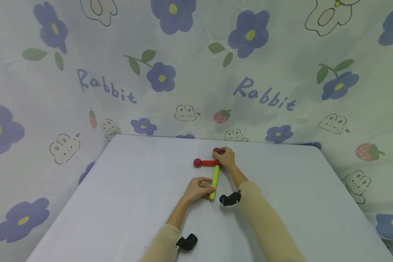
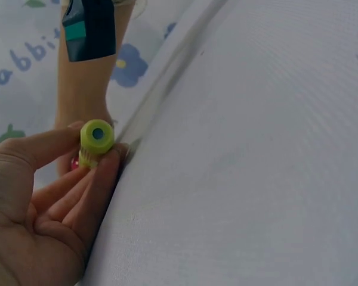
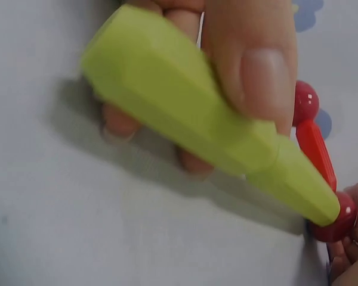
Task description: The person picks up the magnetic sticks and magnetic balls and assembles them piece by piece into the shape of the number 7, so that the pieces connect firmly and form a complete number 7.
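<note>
In the head view my left hand (image 1: 198, 189) pinches the near end of a yellow-green magnetic stick (image 1: 215, 176) between thumb and fingers. The stick's flat end, with a dark round centre, faces the left wrist camera. In the right wrist view the stick (image 3: 167, 95) has a thick near part and a thinner far part, which touches a red ball (image 3: 348, 217). My right hand (image 1: 227, 158) grips this ball, partly hiding it. A red stick (image 1: 208, 163) runs left from there to another red ball (image 1: 197, 162). A third red ball (image 1: 216, 150) shows beside my right fingertips.
A white-covered table (image 1: 134, 189) lies under both hands. Behind it hangs a pale cloth (image 1: 203, 91) printed with flowers and rabbits. Black camera mounts (image 1: 230, 199) stick out from both wrists, close to the work.
</note>
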`<state>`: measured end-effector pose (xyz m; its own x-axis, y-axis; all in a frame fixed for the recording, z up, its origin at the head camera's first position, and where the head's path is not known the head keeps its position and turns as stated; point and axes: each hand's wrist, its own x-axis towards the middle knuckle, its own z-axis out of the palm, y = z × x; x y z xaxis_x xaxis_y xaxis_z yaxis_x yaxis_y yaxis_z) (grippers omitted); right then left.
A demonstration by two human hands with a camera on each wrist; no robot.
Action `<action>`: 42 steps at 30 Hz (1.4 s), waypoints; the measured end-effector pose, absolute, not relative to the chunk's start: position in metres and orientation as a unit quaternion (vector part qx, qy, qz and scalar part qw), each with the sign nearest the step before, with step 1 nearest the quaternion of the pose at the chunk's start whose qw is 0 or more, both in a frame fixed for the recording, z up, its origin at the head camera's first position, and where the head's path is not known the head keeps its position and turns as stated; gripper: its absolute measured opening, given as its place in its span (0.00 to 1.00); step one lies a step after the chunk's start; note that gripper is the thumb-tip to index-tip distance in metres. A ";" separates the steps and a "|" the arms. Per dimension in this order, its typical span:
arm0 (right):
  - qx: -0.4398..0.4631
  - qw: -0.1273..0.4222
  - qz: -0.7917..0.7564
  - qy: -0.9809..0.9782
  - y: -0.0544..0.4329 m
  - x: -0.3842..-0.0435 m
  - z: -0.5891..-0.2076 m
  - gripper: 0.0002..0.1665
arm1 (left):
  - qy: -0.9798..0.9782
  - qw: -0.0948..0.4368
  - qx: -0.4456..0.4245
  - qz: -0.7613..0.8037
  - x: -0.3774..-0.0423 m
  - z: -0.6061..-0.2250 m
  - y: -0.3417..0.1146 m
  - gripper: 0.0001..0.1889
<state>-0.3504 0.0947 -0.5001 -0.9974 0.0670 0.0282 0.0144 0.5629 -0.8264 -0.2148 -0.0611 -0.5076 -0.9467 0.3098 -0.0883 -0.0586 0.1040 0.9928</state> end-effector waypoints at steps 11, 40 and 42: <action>0.011 0.044 0.521 -0.852 0.116 -0.337 -0.501 0.28 | 0.728 0.137 0.079 0.667 -0.216 -0.509 -0.061 0.24; -0.005 -0.067 0.551 -0.832 0.156 -0.241 -0.492 0.26 | 0.729 0.161 0.082 0.661 -0.223 -0.503 -0.066 0.26; -0.002 -0.067 0.556 -0.829 0.154 -0.234 -0.494 0.25 | 0.732 0.164 0.083 0.656 -0.225 -0.503 -0.065 0.26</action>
<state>-0.2337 0.1542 -0.4935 -0.9910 -0.0705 -0.1140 0.0787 0.3823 -0.9207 -0.2249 -0.0654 -0.5029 -0.9328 0.3359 -0.1309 -0.0938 0.1245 0.9878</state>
